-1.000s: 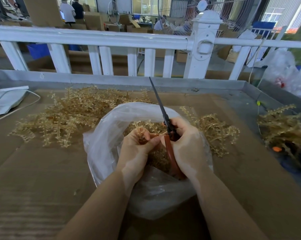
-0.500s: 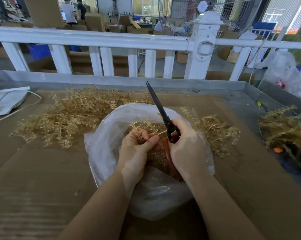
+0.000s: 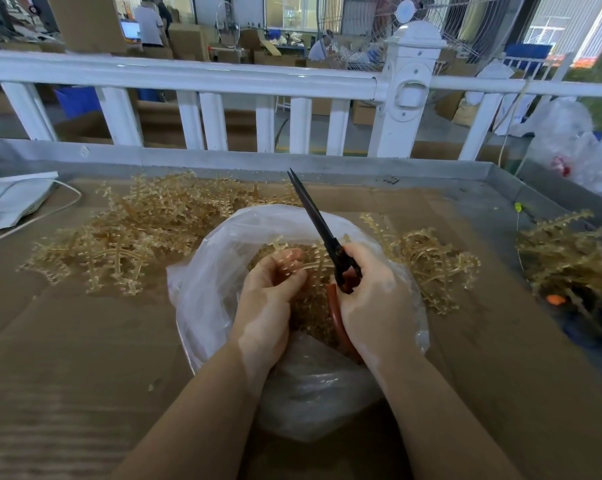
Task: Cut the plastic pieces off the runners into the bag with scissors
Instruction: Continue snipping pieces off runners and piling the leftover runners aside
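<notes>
1. Both forearms come in low over the cardboard-covered counter so my hands sit right above the bag. That way whatever I snip should just drop in, no chasing bits around.
2. My left hand has its fingers curled round a runner, pinching it over the bag's mouth with the little pieces sticking up where I can get at them.
3. My right hand is wrapped tight round the scissors, orange handle down in my palm. The blades point up and away, almost closed, not on the runner right now. I'd say I'm lining up the next cut.
4. The bag already has a decent layer of cut pieces in it.
5. Just past the bag, on the left, there's a big pile of runners; a smaller heap is on the right, both within easy reach.
6. Further right there's another bunch near the counter's edge.
7. At the back there's a white fence, with boxes and people beyond it.
</notes>
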A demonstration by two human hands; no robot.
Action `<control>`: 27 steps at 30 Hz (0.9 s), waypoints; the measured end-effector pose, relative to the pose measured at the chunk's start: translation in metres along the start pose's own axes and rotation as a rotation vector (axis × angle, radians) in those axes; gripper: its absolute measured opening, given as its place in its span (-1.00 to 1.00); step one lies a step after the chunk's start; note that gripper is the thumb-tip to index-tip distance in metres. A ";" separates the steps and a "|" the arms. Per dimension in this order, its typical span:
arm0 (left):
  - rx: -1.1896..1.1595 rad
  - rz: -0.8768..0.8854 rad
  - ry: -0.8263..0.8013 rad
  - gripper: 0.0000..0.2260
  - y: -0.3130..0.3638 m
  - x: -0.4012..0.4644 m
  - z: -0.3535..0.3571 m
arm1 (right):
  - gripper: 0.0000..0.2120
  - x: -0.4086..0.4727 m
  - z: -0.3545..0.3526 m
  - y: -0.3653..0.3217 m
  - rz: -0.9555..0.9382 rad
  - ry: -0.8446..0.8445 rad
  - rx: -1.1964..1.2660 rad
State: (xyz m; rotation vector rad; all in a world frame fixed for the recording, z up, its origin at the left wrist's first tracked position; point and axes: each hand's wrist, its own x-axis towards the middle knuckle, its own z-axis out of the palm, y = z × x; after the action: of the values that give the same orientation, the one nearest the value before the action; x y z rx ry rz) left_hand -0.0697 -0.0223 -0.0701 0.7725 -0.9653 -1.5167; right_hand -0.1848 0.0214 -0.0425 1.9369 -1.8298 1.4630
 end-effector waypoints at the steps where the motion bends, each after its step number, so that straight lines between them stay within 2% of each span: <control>1: 0.022 0.027 0.021 -0.80 0.000 0.000 0.000 | -0.77 0.000 0.000 0.000 -0.007 0.007 0.003; 4: 0.056 0.091 0.060 -0.81 0.002 0.000 0.002 | -0.78 -0.001 0.000 0.000 0.020 -0.007 0.027; 7: 0.127 0.097 0.014 -0.87 0.002 -0.003 0.003 | -0.78 0.001 0.000 0.002 0.089 -0.024 0.067; 11: 0.157 0.070 0.040 -0.75 0.002 -0.002 0.005 | -0.77 0.002 -0.003 0.003 0.113 -0.008 0.051; 18: -0.002 0.045 0.140 -0.69 0.004 0.000 0.003 | -0.77 0.002 -0.007 0.002 0.159 -0.079 0.065; 21: -0.088 0.047 0.122 -0.65 0.004 0.002 0.002 | -0.82 0.002 -0.008 0.001 0.140 -0.117 0.022; 25: -0.082 0.067 0.126 -0.89 0.003 0.003 0.002 | -0.80 0.002 -0.008 0.001 0.135 -0.133 0.004; 27: -0.068 0.067 0.147 -0.86 0.003 0.003 0.003 | -0.82 0.002 -0.009 0.001 0.146 -0.143 0.034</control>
State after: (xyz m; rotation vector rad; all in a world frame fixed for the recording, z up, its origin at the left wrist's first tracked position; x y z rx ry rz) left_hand -0.0714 -0.0249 -0.0665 0.7844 -0.8186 -1.4069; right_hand -0.1911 0.0252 -0.0368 2.0109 -2.0599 1.4378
